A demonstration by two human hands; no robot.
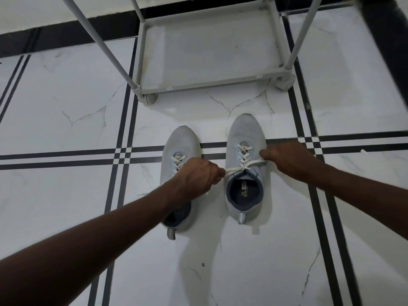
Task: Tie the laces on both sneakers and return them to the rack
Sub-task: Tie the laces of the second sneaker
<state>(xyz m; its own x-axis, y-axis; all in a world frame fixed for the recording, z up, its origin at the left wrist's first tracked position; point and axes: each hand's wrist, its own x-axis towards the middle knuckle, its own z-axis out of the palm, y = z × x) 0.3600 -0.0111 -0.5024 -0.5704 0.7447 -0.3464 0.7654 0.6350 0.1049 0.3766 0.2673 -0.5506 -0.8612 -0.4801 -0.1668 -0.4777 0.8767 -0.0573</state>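
Two light grey sneakers stand side by side on the tiled floor, toes pointing away from me. The right sneaker (245, 138) has white laces (242, 166) stretched taut sideways across its tongue. My left hand (196, 175) is closed on the left lace end, above the left sneaker (180, 142) and hiding its middle. My right hand (287, 159) grips the right lace end just beside the shoe. A loose lace end of the left sneaker (152, 189) shows beside my left forearm.
A grey shoe rack (205, 87) on small wheels stands just beyond the sneakers, its bottom shelf bare and its poles rising at left and right. The floor is white marble tile with black stripes. A dark wall base runs behind.
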